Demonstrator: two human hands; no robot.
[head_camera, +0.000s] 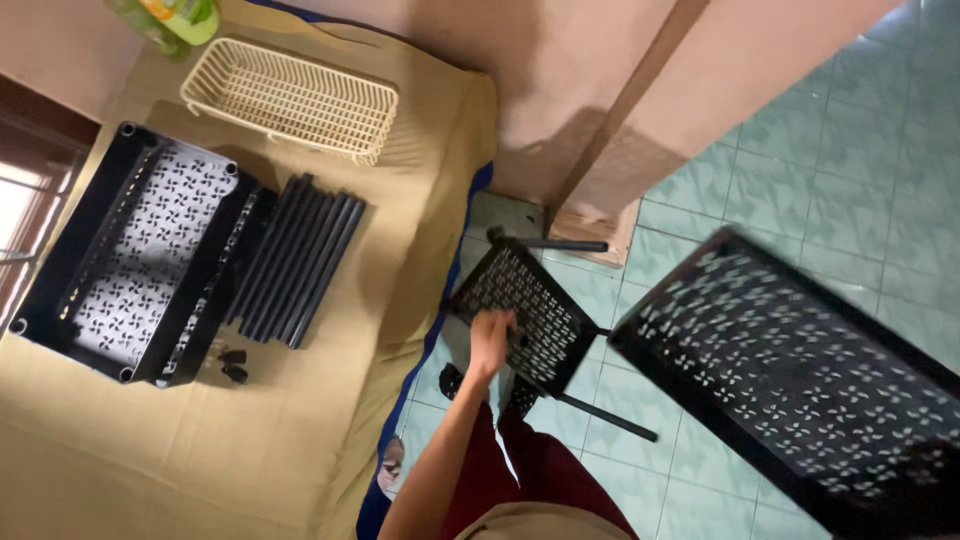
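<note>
My left hand (490, 340) reaches down to a black perforated shelf panel (530, 305) on the tiled floor, with the fingers curled over its near edge. Black tubes (605, 418) stick out from that panel's corners. A second, larger black perforated shelf panel (800, 370) hangs tilted close to the camera at the right. My right hand is not visible; the panel's lower right corner runs out of view.
On a tan mat (300, 440) at the left lie another black shelf tray (130, 260), a bundle of black tubes (300, 260), small black caps (232, 365) and a cream plastic basket (290, 100). A green bottle (170, 18) stands at the top. A pink wall (560, 90) rises behind.
</note>
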